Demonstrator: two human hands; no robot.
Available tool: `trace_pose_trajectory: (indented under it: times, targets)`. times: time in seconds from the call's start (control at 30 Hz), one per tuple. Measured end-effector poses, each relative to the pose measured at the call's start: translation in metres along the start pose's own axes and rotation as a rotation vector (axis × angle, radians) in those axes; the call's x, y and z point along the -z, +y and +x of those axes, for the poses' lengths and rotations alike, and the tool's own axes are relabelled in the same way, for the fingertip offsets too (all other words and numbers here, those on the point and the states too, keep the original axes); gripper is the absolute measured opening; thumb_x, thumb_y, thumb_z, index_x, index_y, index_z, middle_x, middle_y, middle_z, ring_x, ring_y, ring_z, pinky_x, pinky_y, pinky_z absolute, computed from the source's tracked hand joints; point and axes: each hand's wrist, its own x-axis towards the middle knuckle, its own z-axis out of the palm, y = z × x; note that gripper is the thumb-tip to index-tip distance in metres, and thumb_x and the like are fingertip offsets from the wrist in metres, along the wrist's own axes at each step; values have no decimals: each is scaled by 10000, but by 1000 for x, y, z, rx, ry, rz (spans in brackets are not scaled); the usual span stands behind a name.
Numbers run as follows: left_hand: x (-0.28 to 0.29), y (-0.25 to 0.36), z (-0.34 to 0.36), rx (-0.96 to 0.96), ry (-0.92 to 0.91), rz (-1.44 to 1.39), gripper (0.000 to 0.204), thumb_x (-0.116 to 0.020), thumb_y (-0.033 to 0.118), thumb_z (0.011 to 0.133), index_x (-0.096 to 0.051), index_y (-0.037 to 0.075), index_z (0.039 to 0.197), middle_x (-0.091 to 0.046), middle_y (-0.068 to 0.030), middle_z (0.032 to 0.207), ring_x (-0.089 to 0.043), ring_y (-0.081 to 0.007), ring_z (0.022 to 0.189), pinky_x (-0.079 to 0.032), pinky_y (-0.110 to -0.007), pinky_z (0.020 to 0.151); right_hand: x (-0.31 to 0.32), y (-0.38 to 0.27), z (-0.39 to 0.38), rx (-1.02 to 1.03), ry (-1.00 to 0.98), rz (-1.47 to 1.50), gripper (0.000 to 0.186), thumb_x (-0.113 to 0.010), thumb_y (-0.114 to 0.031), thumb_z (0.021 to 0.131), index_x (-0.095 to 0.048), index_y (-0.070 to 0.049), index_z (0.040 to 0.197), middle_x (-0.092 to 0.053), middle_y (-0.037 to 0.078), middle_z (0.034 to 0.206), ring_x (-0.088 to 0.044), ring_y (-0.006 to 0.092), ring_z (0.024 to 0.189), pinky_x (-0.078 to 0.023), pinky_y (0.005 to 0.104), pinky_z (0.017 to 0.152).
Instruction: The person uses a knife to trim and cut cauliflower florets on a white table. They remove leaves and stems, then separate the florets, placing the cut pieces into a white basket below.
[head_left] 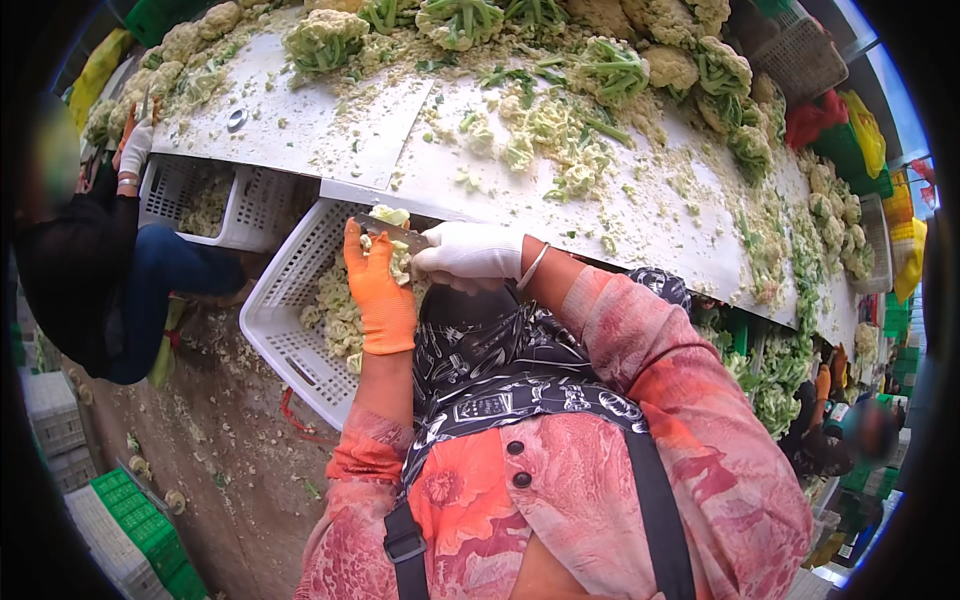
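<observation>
My left hand (pixel 382 285), in an orange glove, is closed around a piece of cauliflower (pixel 390 216) with pale florets showing past the fingers. A white glove covers my right hand (pixel 470 252), which grips a knife (pixel 392 232). The dark blade lies across the cauliflower, close to my left fingertips; the handle is hidden in the glove. Below both hands a white perforated crate (pixel 290 320) stands tilted against the table edge. Cut cauliflower florets (pixel 338 305) lie inside it, partly hidden by my left hand and forearm.
Whole cauliflowers (pixel 620 70) line the far side of the white table (pixel 330 130), among leaves and crumbs. At left, a co-worker's white-gloved hand (pixel 136 148) is near another white crate (pixel 190 195). Green crates (pixel 140 510) stack at lower left. Another person is at far right.
</observation>
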Motion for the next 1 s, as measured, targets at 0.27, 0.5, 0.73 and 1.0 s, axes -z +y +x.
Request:
trace_pose_trajectory:
  times: [0.27,0.5,0.73,1.0]
  targets:
    - [89,-36,46,-102,81,331,420,-505,220,1075,-518,11,1438,-557,-90,1442,-523,-184,1327,-394,-293,1112,63,55,50,221,859,-403,258,-620,-245,910,-690,-104,1113,-717,153,996,-679,358,986,-528,436,911]
    - [29,-28,35,153,64,408,330,-573,227,1049,-613,37,1316,-664,-24,1221,-615,-105,1084,-476,-282,943,122,65,98,80,1022,-844,188,-580,-161,929,-674,-94,1077,-700,189,989,-679,373,949,-541,428,854]
    - [62,-31,54,-21,335,332,280,-534,206,1057,-608,101,1306,-678,3,1188,-628,-98,1051,-474,-280,883,80,44,83,338,745,-208,240,-681,-198,914,-701,-54,1106,-724,135,910,-698,283,839,-540,377,805]
    - [87,-24,56,-25,352,363,283,-527,208,1060,-603,100,1310,-671,-9,1209,-631,-114,1079,-477,-295,904,163,60,116,-32,1015,-794,253,-605,-183,924,-688,-104,1150,-617,206,1233,-660,370,1079,-535,451,924]
